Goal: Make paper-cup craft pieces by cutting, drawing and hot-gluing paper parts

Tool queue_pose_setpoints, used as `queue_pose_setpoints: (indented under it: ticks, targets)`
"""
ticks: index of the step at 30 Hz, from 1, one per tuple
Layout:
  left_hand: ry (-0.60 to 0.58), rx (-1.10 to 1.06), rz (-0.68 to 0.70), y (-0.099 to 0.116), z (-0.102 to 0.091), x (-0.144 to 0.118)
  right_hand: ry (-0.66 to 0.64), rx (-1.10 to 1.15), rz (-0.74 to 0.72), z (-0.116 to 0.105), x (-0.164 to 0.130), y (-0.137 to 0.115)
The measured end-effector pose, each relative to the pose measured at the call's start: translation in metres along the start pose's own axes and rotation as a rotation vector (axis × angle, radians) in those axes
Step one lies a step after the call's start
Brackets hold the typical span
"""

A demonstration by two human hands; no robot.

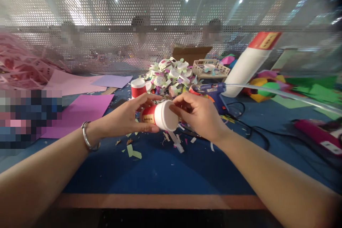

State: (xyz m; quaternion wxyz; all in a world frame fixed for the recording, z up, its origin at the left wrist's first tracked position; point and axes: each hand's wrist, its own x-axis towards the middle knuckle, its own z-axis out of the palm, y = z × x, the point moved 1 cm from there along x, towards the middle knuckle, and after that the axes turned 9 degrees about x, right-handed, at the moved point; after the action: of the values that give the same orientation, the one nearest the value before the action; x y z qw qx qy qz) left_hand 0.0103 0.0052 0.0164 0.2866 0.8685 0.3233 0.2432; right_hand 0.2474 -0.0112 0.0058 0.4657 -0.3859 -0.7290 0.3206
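My left hand grips a small red and white paper cup, held on its side above the blue table. The cup's white bottom points toward me. My right hand pinches the cup's right edge with thumb and fingers. A metal bangle sits on my left wrist. Paper scraps lie on the table just below the cup.
A second red cup stands behind my hands. Beyond it is a heap of decorated cups. A blue glue gun with its cord, a large stack of white cups, coloured paper sheets, a basket. People sit behind a perforated screen.
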Motion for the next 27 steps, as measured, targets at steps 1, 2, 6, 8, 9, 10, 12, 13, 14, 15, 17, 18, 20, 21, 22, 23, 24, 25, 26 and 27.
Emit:
queue_pose_setpoints:
  ticks: [1, 2, 6, 8, 9, 10, 12, 13, 14, 15, 17, 18, 20, 21, 22, 23, 24, 25, 26, 27]
  targets:
    - [-0.016, 0.028, 0.011, 0.0, -0.001, 0.0, -0.016, 0.052, 0.023, 0.001, 0.0, 0.0]
    - [-0.025, 0.058, 0.017, 0.001, -0.003, 0.0, -0.03, 0.109, 0.045, 0.002, 0.001, 0.001]
    - [-0.01, 0.049, -0.009, 0.004, -0.014, -0.004, -0.042, 0.259, 0.11, 0.006, 0.004, 0.0]
    - [-0.007, -0.037, -0.042, 0.004, -0.018, -0.005, -0.041, 0.288, 0.138, 0.008, 0.005, -0.001]
    - [-0.013, -0.09, -0.062, 0.004, -0.018, -0.006, -0.04, 0.304, 0.154, 0.008, 0.005, -0.002]
    - [-0.017, -0.147, -0.085, 0.003, -0.018, -0.006, -0.033, 0.322, 0.168, 0.009, 0.005, -0.003]
    - [-0.008, -0.261, -0.122, 0.003, -0.018, -0.005, -0.007, 0.365, 0.189, 0.009, 0.006, -0.003]
    - [0.011, -0.313, -0.133, 0.004, -0.017, -0.004, 0.012, 0.388, 0.193, 0.009, 0.006, -0.004]
    - [0.035, -0.358, -0.143, 0.004, -0.017, -0.004, 0.029, 0.412, 0.196, 0.01, 0.006, -0.004]
    - [0.06, -0.396, -0.154, 0.004, -0.018, -0.003, 0.042, 0.434, 0.196, 0.01, 0.006, -0.004]
    - [0.097, -0.441, -0.182, 0.005, -0.021, -0.002, 0.045, 0.468, 0.204, 0.012, 0.006, -0.004]
    - [0.109, -0.447, -0.196, 0.004, -0.023, -0.003, 0.04, 0.481, 0.21, 0.012, 0.006, -0.004]
    - [0.121, -0.446, -0.213, 0.003, -0.029, -0.004, 0.025, 0.496, 0.223, 0.012, 0.006, -0.003]
    - [0.127, -0.441, -0.213, 0.001, -0.032, -0.005, 0.03, 0.504, 0.224, 0.011, 0.006, -0.002]
    - [0.139, -0.44, -0.216, -0.001, -0.036, -0.006, 0.043, 0.516, 0.225, 0.009, 0.007, 0.0]
    - [0.168, -0.441, -0.22, -0.003, -0.04, -0.007, 0.065, 0.531, 0.223, 0.007, 0.008, 0.002]
    - [0.206, -0.441, -0.237, -0.005, -0.044, -0.008, 0.093, 0.547, 0.223, 0.004, 0.009, 0.004]
    - [0.256, -0.442, -0.26, -0.007, -0.048, -0.009, 0.124, 0.564, 0.227, 0.002, 0.011, 0.006]
    - [0.312, -0.44, -0.275, -0.009, -0.052, -0.009, 0.154, 0.579, 0.237, 0.0, 0.012, 0.009]
    - [0.363, -0.426, -0.287, -0.01, -0.055, -0.01, 0.18, 0.586, 0.255, -0.001, 0.013, 0.011]
